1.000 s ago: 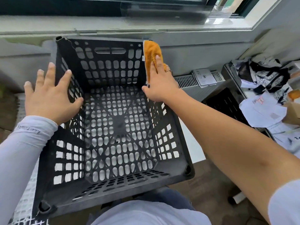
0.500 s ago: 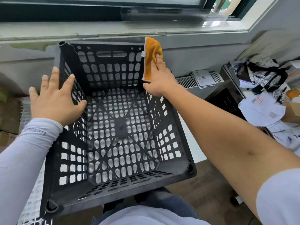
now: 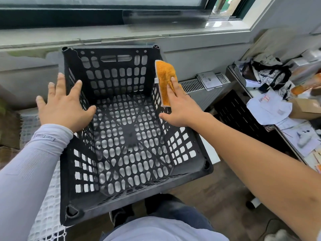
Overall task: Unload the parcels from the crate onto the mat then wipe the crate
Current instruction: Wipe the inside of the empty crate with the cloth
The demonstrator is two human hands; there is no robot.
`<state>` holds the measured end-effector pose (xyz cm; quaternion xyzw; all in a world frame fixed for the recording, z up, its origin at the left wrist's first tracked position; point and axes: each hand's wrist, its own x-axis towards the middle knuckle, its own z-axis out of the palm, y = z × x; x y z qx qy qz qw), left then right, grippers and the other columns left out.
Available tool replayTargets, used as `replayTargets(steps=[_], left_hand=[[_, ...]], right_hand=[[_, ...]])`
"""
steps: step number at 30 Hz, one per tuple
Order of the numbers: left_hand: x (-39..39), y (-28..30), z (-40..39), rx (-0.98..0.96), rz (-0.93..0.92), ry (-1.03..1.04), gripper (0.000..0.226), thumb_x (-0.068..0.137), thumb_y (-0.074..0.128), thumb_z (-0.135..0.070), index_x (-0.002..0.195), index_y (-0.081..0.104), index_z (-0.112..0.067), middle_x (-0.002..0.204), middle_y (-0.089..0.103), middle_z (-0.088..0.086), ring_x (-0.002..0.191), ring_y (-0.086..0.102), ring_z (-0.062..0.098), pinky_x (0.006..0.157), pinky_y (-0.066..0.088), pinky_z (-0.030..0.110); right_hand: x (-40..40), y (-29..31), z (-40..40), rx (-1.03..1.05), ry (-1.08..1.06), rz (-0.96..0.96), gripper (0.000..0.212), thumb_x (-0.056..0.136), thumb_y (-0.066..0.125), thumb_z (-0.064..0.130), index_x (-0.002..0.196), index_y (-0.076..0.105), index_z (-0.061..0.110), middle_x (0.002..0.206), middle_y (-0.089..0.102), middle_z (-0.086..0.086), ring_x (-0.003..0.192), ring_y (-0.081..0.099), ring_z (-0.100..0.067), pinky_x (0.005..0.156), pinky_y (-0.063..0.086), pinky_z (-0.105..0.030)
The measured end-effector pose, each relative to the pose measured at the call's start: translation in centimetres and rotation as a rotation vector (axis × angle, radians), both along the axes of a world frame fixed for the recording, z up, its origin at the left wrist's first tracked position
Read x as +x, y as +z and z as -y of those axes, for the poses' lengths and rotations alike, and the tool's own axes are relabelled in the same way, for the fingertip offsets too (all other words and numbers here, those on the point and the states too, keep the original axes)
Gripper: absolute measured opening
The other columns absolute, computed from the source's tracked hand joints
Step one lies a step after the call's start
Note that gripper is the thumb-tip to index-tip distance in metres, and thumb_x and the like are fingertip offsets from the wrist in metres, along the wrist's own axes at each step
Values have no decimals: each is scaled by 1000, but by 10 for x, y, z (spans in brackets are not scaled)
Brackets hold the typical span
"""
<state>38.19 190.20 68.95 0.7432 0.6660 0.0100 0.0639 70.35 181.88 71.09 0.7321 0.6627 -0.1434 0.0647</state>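
Note:
A black perforated plastic crate (image 3: 121, 197) stands in front of me with nothing inside it. An orange cloth (image 3: 164, 79) lies over the crate's right rim near the far corner. My right hand (image 3: 180, 105) presses flat on the cloth with straight fingers. My left hand (image 3: 64, 106) rests flat on the crate's left rim, fingers spread. A white mesh mat (image 3: 46, 206) shows under the crate at the lower left. No parcels can be made out on the visible part of the mat.
A window sill (image 3: 121, 33) and a wall run behind the crate. A floor vent (image 3: 192, 85) with a booklet (image 3: 208, 80) lies to the right. Further right, a low table (image 3: 286, 119) holds papers, a bag and a cardboard box (image 3: 307, 106).
My right hand has slid the orange cloth down and back along the right rim from the far corner. My left hand stays on the left rim.

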Motion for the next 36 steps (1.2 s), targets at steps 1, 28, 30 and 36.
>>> replayTargets(steps=[1, 28, 30, 36], left_hand=[[0, 0, 0, 1, 6, -1, 88, 92, 59, -64, 163, 15, -36, 173, -10, 4, 159, 3, 33, 123, 13, 65], [0, -6, -6, 43, 14, 7, 86, 90, 65, -60, 161, 27, -31, 174, -3, 6, 158, 9, 35, 121, 17, 66], [0, -6, -4, 43, 25, 9, 85, 90, 66, -59, 161, 28, -31, 174, -3, 5, 158, 10, 36, 121, 16, 66], [0, -3, -4, 43, 20, 2, 86, 90, 65, -60, 161, 28, -31, 173, -3, 5, 158, 11, 35, 120, 18, 66]], right_hand=[[0, -1, 3, 4, 1, -1, 114, 93, 60, 63, 163, -13, 12, 166, -35, 2, 159, 3, -32, 126, 24, -49], [8, 3, -106, 20, -38, -24, 91, 101, 53, 19, 163, -12, 9, 168, -30, -3, 158, 7, -39, 122, 30, -46], [6, 3, -100, 29, -63, -21, 94, 99, 57, 15, 163, -11, 10, 168, -31, -4, 154, 21, -40, 114, 39, -45], [3, 5, -64, 42, -102, -9, 95, 99, 57, 9, 163, -14, 12, 169, -26, -10, 131, 51, -41, 84, 40, -39]])
